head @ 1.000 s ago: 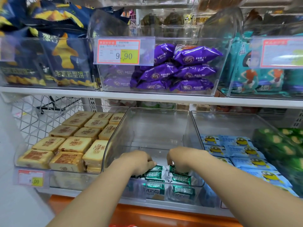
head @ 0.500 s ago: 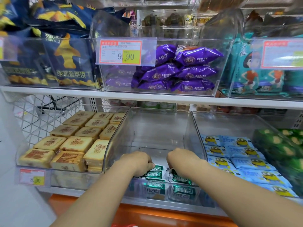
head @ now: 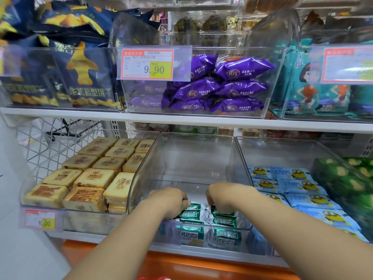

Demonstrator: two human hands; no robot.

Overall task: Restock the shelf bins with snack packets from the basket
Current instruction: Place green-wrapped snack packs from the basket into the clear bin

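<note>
Both my hands reach into a clear plastic bin in the middle of the lower shelf. Several green-and-white snack packets lie at the bin's front; the rear of the bin is bare. My left hand curls its fingers on the left packets. My right hand pinches the top of the right packets. The basket is out of view.
Left of the bin stands a bin of tan square biscuits; to the right, one with blue cartoon packets and green packets. On the upper shelf stand purple packets, dark blue bags and teal bags.
Both hands stay in the bin and have shifted only slightly on the green packets. The packets have settled a little toward the front wall.
</note>
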